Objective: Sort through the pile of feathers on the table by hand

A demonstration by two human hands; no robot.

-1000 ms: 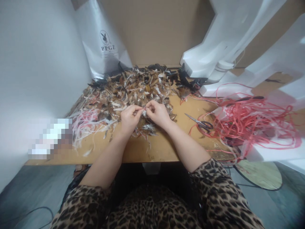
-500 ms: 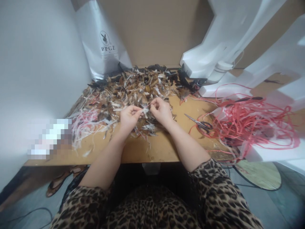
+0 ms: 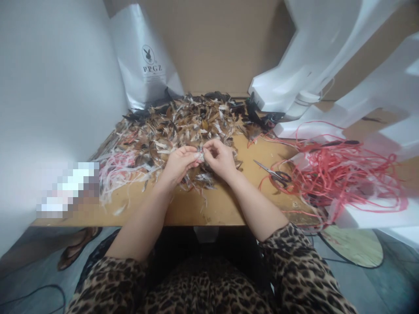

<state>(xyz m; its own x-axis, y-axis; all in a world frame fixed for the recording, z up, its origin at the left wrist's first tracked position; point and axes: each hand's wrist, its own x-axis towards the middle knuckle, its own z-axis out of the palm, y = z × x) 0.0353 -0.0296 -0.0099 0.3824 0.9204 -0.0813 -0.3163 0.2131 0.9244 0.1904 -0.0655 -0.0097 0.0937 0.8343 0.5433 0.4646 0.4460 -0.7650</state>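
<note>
1. Where the left hand [image 3: 180, 164] and right hand [image 3: 221, 158] meet, a small, whitish, downy-looking tuft [image 3: 200, 157] sits between the fingertips, above the near side of the feather heap. Left thumb and fingers pinched narrow on it; right thumb and forefinger close together at its other side, whether gripping it or a fine strand, cannot tell.
2. Handling, my judgement: next to weightless, soft, easily crushed or frayed, prone to slip or drift off. Best held by its gathered base, fingertips only, light pressure.
3. Hard to make out: the tuft's shape and any tie on it, mostly covered by thumbs and fingers.
4. Heap of brown, white and black feathers [image 3: 190, 115] on the yellow-brown wooden desk [image 3: 225, 209]: its near middle hidden behind the hands, single feathers merging, lower layers buried.
5. Farthest back, a silvery-white printed plastic bag [image 3: 147, 39]: contents unseen, small print unreadable, foot masked by dark feathers.
</note>
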